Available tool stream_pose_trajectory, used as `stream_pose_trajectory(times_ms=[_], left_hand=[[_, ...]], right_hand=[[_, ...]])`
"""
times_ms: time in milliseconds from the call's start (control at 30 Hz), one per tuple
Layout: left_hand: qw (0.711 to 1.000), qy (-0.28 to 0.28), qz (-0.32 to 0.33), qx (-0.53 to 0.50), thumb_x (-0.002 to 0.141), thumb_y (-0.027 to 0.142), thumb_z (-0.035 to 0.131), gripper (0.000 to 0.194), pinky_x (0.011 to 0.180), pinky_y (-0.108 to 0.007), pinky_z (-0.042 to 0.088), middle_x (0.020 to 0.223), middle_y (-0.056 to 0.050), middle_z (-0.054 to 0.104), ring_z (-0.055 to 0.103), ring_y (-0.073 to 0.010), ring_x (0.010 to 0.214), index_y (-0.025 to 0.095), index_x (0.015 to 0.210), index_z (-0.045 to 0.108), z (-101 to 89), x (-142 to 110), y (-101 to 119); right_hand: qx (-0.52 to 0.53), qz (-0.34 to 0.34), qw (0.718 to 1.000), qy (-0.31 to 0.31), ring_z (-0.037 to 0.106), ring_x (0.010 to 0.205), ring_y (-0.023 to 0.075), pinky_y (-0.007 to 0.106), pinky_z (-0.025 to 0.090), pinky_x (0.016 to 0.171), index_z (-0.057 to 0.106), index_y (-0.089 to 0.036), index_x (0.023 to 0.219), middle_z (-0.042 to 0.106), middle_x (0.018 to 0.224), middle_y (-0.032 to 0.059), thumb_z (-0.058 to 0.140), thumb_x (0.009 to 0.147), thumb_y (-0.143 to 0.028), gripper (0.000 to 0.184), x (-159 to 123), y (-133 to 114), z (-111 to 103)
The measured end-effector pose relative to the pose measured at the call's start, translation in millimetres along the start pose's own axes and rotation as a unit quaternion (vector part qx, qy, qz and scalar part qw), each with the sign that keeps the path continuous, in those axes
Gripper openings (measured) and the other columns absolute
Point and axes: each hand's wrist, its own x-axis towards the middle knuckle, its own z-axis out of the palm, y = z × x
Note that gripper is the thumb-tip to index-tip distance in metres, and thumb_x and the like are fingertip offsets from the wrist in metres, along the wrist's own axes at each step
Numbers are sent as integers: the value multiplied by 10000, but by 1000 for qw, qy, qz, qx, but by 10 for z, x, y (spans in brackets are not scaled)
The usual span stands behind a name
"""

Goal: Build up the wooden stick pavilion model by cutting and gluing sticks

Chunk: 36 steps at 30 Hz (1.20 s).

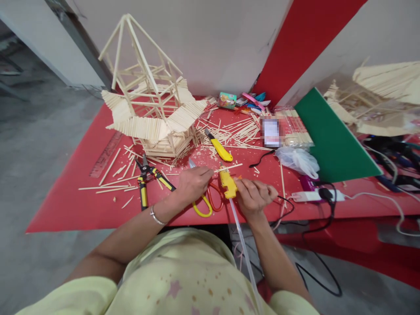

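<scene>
My left hand pinches one end of a thin wooden stick, which points right across the front of a yellow hot glue gun. My right hand is closed on the glue gun's handle, its nozzle facing away from me. From the gun's back a long clear glue stick runs down toward my body. Beneath and beside my left hand lie scissors with one yellow and one red loop. Yellow-and-black pliers-like cutters rest to its left. A yellow utility knife lies just beyond both hands.
A tower-like stick model stands at the back left of the red tabletop. Loose sticks are scattered mid-table. To the right are a plastic bag, a green board, a power strip and trailing cables.
</scene>
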Motion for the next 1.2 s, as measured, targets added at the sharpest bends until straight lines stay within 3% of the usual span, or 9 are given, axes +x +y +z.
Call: stream_pose_trajectory(times_ms=[433,700,1200], left_hand=[[1000,-6,5,20,971,180,461,221,581,-301,345,755,-41,630,545,-169,661,190,926,677,24,-6,-47],[998,34,-25,42,976,188,466,230,578,-289,354,735,-39,633,562,-171,668,188,919,689,2,26,-53],[977,97,-106,-157,961,217,549,186,693,-258,518,865,-70,726,657,-146,754,168,1002,724,174,-35,12]], right_hand=[[16,8,1000,-2,603,925,148,391,281,937,688,-348,1171,765,926,-27,667,885,-234,309,-5,0,1],[20,18,1000,-1,599,907,156,398,280,912,698,-336,1142,765,935,-22,693,866,-244,291,16,-1,20],[29,87,996,-18,595,880,193,396,289,900,732,-292,1114,758,983,20,629,889,-332,251,24,26,26]])
